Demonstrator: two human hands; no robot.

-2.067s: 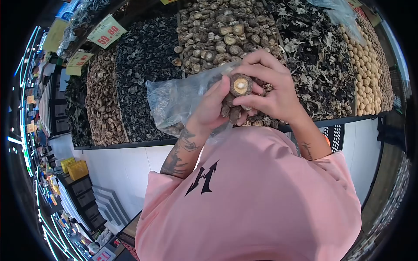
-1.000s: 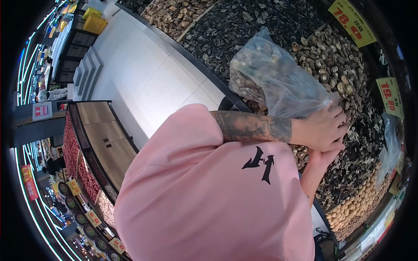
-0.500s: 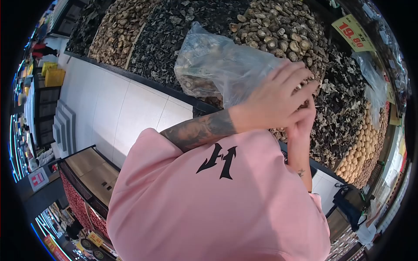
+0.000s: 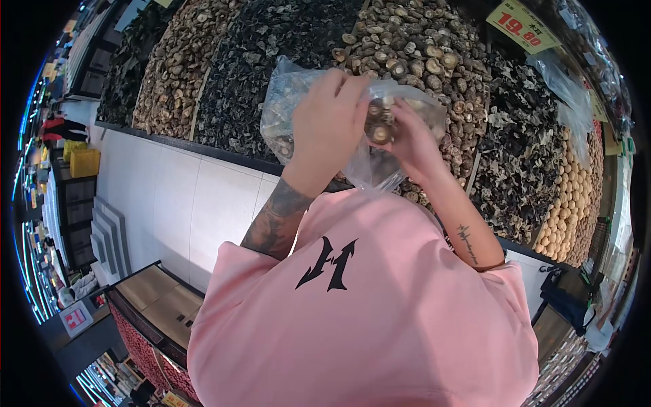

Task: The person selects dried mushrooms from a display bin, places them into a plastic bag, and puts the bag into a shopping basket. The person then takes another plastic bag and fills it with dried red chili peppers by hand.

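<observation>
A clear plastic bag [image 4: 279, 102] with some dried mushrooms in it lies over the bulk mushrooms and dark dried fungus. My left hand [image 4: 329, 125] is closed on the bag near its mouth, back of the hand toward me, fingertips partly hidden. At the bag's mouth, my right hand [image 4: 412, 139] is curled round several dried mushrooms [image 4: 380, 125]. The bag's film spreads behind and beyond its fingers. Loose dried shiitake mushrooms [image 4: 434, 64] lie heaped just past both hands.
Dark dried fungus fills sections on the left [image 4: 251, 68] and right [image 4: 519, 129]. Pale round dried goods [image 4: 563, 214] lie farther right. A yellow price sign [image 4: 522, 27] and loose plastic bags [image 4: 559, 85] are at the far right. White floor tiles [image 4: 183, 183] show on the left.
Both hands have moved left from the heap's right side and drawn apart. The right hand has brought mushrooms to the bag's mouth, which is now spread wider.
</observation>
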